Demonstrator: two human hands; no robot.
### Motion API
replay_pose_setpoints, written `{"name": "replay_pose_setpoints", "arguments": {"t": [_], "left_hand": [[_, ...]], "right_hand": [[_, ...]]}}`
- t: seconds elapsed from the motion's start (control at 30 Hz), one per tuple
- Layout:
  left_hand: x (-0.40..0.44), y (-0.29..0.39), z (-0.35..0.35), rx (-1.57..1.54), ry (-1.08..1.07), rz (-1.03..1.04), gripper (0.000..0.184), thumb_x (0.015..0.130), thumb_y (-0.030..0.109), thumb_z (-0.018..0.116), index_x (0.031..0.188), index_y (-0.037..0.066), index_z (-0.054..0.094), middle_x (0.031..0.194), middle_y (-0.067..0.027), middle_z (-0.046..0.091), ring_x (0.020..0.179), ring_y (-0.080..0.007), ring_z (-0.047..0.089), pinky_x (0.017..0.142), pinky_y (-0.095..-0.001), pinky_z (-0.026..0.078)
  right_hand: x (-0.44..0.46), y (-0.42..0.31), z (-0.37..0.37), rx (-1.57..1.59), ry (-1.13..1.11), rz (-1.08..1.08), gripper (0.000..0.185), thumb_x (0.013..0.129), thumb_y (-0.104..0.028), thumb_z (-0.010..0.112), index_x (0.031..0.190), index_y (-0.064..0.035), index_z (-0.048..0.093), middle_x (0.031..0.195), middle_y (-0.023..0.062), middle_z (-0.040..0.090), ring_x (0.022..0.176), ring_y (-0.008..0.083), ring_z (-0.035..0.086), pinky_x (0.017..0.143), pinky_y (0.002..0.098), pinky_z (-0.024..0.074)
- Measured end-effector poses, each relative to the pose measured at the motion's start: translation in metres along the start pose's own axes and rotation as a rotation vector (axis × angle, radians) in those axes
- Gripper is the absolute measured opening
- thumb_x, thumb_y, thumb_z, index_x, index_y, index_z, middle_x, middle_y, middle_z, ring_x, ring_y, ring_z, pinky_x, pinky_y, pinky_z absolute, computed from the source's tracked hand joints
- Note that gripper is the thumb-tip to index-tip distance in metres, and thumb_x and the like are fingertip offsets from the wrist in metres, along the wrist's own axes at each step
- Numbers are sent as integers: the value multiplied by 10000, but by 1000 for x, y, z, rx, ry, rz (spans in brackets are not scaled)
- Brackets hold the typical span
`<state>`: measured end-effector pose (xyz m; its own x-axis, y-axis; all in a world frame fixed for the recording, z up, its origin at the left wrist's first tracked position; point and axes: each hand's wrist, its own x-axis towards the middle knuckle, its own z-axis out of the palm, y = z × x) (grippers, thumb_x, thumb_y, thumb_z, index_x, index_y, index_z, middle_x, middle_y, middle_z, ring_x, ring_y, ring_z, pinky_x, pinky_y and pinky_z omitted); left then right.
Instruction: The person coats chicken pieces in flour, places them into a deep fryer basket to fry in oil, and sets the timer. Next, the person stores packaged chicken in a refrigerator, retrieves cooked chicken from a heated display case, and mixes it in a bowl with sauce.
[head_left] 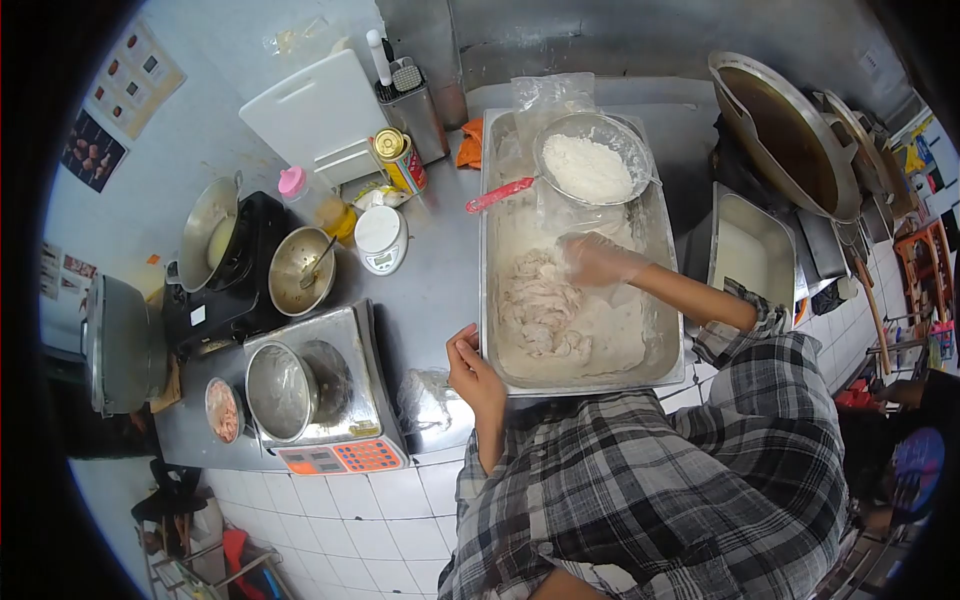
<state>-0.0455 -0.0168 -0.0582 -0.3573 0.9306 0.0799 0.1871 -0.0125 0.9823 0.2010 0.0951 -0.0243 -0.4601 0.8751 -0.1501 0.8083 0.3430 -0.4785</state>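
My right hand [600, 262], in a clear plastic glove, is over the flour in a large metal tray [665, 290]. It touches the upper right side of a heap of flour-coated strips that look like raw meat [545, 310]; its fingertips are blurred and partly hidden. Bare and loosely curled, my left hand [477, 378] is beside the tray's left rim near the front corner, with nothing visible in it. Across the back of the tray lies a sieve [590, 165] full of white flour, its red handle pointing left. A clear plastic bag [555, 92] lies partly beneath the sieve.
Left on the counter are a digital scale [340, 375] bearing a metal bowl [281, 390], a small white scale [381, 240], a bowl with a spoon [302, 272] and a stove [225, 290]. A large wok of brown liquid [785, 135] stands right, above a rectangular pan [752, 250].
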Motion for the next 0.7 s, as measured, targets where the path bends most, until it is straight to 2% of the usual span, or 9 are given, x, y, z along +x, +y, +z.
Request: {"name": "replay_pose_setpoints", "arguments": {"t": [0.07, 0.13, 0.2, 0.27, 0.3, 0.4, 0.5, 0.6, 0.7], "left_hand": [[0, -2, 0, 1, 8, -3, 320, 1010, 197, 330, 1039, 9, 588, 925, -92, 630, 827, -161, 585, 776, -296, 470], [0, 2, 0, 14, 7, 1, 314, 1008, 196, 336, 1048, 11, 587, 921, -105, 633, 840, -178, 598, 779, -305, 476], [0, 3, 1, 19, 5, 0, 310, 1007, 195, 339, 1054, 14, 586, 920, -113, 636, 851, -189, 607, 781, -310, 478], [0, 2, 1, 22, 13, -8, 308, 1006, 194, 340, 1054, 17, 587, 923, -115, 639, 859, -193, 612, 779, -310, 476], [-1, 2, 1, 26, 15, -5, 308, 1006, 194, 340, 1056, 18, 587, 923, -116, 640, 861, -195, 614, 778, -310, 476], [0, 3, 0, 44, 14, 3, 307, 1004, 192, 339, 1058, 20, 587, 922, -120, 645, 864, -200, 620, 774, -311, 476], [-1, 2, -2, 59, 10, 8, 308, 1004, 189, 335, 1058, 21, 588, 921, -123, 647, 862, -204, 622, 773, -311, 477], [0, 2, 0, 46, 16, 28, 309, 1004, 189, 334, 1059, 21, 588, 920, -127, 647, 862, -206, 622, 774, -313, 477], [-2, 3, 0, 39, 18, 14, 309, 1004, 191, 337, 1058, 20, 588, 910, -130, 648, 862, -204, 621, 773, -313, 477]], "right_hand": [[8, 25, 32, -171, -130, -55, 414, 719, -176, 622, 1065, 34, 531, 969, 263, 589, 938, 408, 582, 862, 446, 440], [13, 45, 81, -183, -59, -7, 466, 723, -189, 627, 1119, 35, 523, 1038, 271, 577, 986, 402, 570, 897, 443, 431], [1, 37, 138, -40, 211, 140, 535, 718, -219, 643, 1167, 42, 513, 1098, 276, 563, 1026, 395, 557, 926, 440, 424], [-6, 31, 137, 19, 248, -32, 607, 710, -253, 655, 1193, 75, 485, 1101, 278, 564, 1028, 399, 553, 942, 427, 419], [-10, 27, 134, 50, 265, -118, 645, 706, -270, 661, 1206, 91, 471, 1102, 279, 564, 1030, 401, 551, 951, 421, 417], [-7, 18, 62, 104, -54, 104, 626, 692, -288, 678, 1149, 101, 501, 1080, 292, 565, 1027, 404, 550, 930, 413, 421], [-15, -9, 0, 25, -44, 137, 554, 690, -299, 691, 1070, 80, 552, 1026, 279, 587, 983, 395, 569, 880, 406, 441], [-16, 0, -4, 18, 76, 26, 452, 692, -269, 694, 983, 61, 589, 964, 265, 606, 918, 379, 588, 820, 409, 458], [-24, -42, -41, 31, 97, 143, 460, 708, -297, 705, 977, 61, 599, 947, 258, 606, 911, 375, 599, 809, 405, 474]]}}
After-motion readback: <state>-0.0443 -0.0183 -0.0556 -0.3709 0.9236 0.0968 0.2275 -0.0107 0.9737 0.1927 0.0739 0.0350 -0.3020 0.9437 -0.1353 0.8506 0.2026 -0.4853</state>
